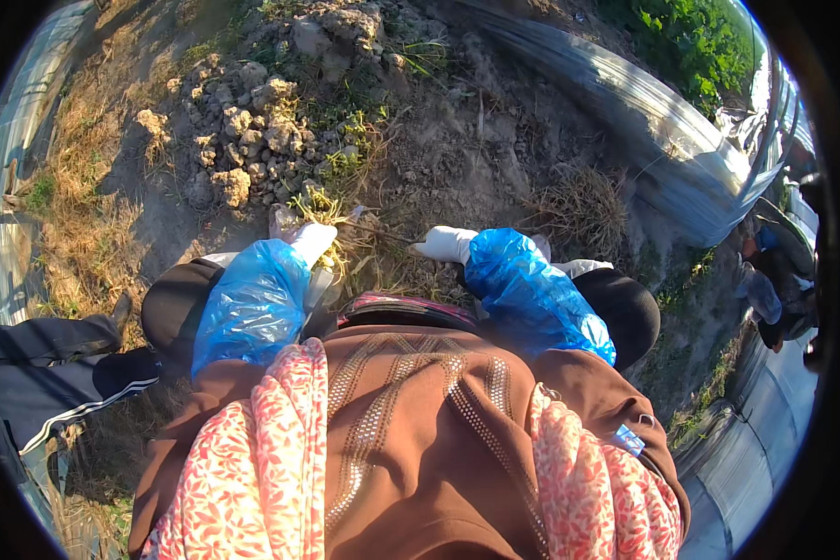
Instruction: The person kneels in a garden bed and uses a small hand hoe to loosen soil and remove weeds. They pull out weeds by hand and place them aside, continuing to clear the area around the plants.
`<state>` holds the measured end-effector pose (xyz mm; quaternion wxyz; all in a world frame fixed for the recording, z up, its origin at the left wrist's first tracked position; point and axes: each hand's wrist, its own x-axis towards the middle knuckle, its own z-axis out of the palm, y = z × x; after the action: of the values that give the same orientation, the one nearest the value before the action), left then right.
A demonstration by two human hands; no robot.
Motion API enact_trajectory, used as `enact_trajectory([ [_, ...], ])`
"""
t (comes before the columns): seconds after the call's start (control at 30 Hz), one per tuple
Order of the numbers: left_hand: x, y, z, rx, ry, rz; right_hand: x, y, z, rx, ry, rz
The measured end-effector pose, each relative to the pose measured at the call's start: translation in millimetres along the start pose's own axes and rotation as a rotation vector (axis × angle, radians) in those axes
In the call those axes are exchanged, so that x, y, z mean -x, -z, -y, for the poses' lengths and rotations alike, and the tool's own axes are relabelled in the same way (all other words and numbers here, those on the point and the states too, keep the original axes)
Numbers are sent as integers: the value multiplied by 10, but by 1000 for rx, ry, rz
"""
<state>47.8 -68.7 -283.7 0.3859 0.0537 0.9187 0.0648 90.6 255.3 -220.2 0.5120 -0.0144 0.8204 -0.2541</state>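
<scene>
Both hands wear white gloves, with blue plastic sleeve covers over the forearms. Low over the ground, left of the middle, my left hand (pixel 314 241) is beside a yellow-green grass clump (pixel 318 206); its fingers are mostly hidden, so its grip cannot be told. Opposite it, my right hand (pixel 444 245) points inward, its fingers drawn together around what looks like the end of a thin brown stick or handle (pixel 381 231) that runs across toward the left hand. Dry soil and straw lie between the hands.
Dry soil clods (pixel 248 133) are heaped ahead. Plastic sheeting (pixel 679 154) curves along the upper right, with a dry grass tuft (pixel 584 210) beside it. Another person's dark trouser leg (pixel 63 381) is close on the left. Green plants (pixel 693 42) grow at the upper right.
</scene>
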Motion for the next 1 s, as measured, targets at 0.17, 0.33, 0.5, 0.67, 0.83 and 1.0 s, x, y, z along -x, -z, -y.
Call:
enact_trajectory([
  [0.17, 106, 63, -12, -19, -212, 132, 163, 263, -107, 179, 28, -12],
  [0.33, 236, 64, -33, -6, -407, 224, 218, 498, -257, 186, -87, -206],
  [0.5, 328, 82, 29, 5, -521, 284, 2, 627, -418, 45, -141, -587],
  [0.67, 288, 232, 190, 11, -560, 314, -189, 176, -271, 35, -138, -557],
  [0.83, 278, 173, 105, 33, -695, 355, -70, -349, -201, 39, -251, -107],
  [1.0, 401, 81, -78, 32, -951, 378, 328, 93, -545, 551, -330, 102],
])
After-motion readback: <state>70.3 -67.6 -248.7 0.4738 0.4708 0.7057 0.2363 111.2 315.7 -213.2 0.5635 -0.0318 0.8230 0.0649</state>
